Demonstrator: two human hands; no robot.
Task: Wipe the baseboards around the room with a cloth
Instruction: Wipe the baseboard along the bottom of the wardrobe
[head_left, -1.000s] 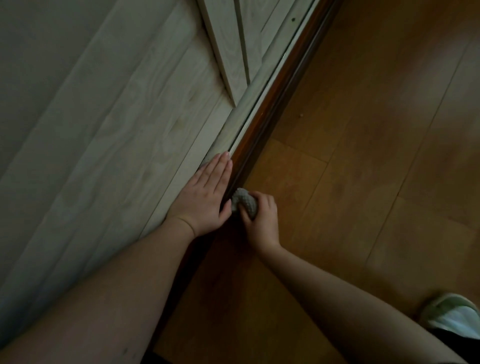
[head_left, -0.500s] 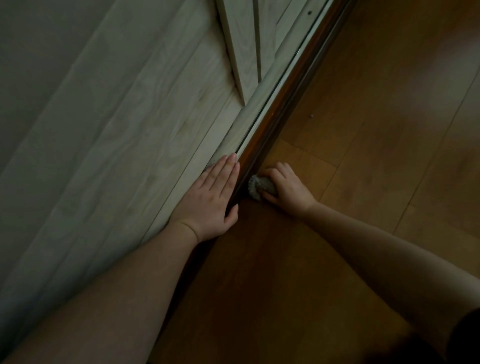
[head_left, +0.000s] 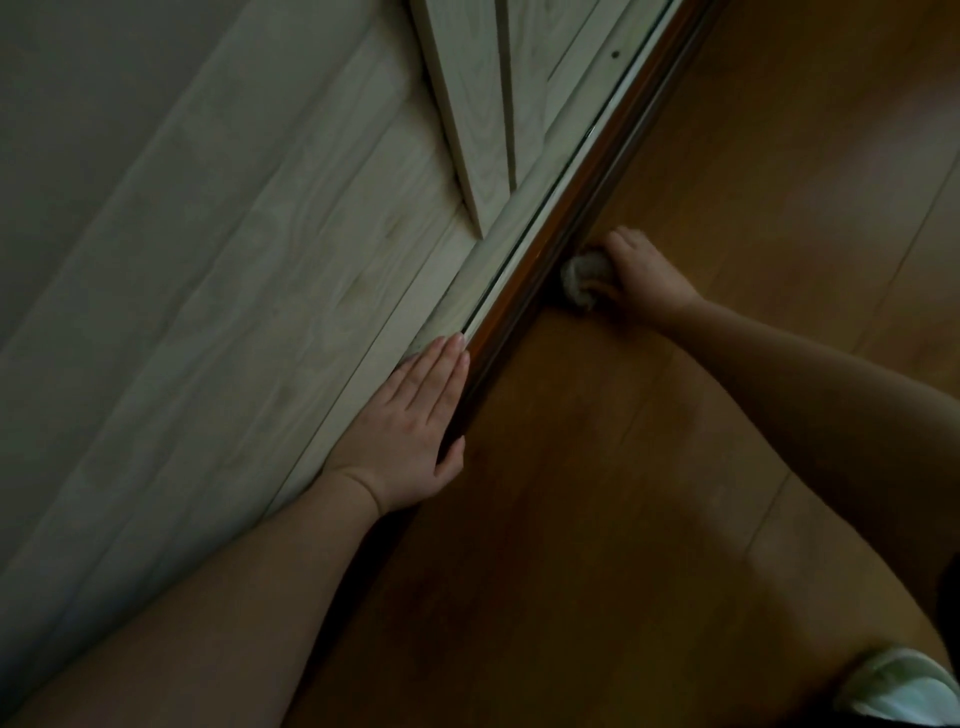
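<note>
A dark brown baseboard (head_left: 582, 192) runs diagonally from the lower left to the upper right, between pale wood panelling and the floor. My right hand (head_left: 641, 273) grips a small bunched grey-white cloth (head_left: 582, 280) and holds it against the baseboard's foot. My left hand (head_left: 410, 423) lies flat with straight fingers on the lower edge of the panelling, its thumb down beside the baseboard. Part of the cloth is hidden under my fingers.
Pale wood-grain panelling (head_left: 234, 291) fills the left side, with a folding door edge (head_left: 478, 130) meeting the track at the top. The brown wood floor (head_left: 779, 156) spreads to the right. A white slipper (head_left: 904, 686) shows at the bottom right corner.
My right hand has slid the cloth along the baseboard away from me, well past my left fingertips. My left hand stays flat on the panel edge. The view has shifted and the slipper is back in sight.
</note>
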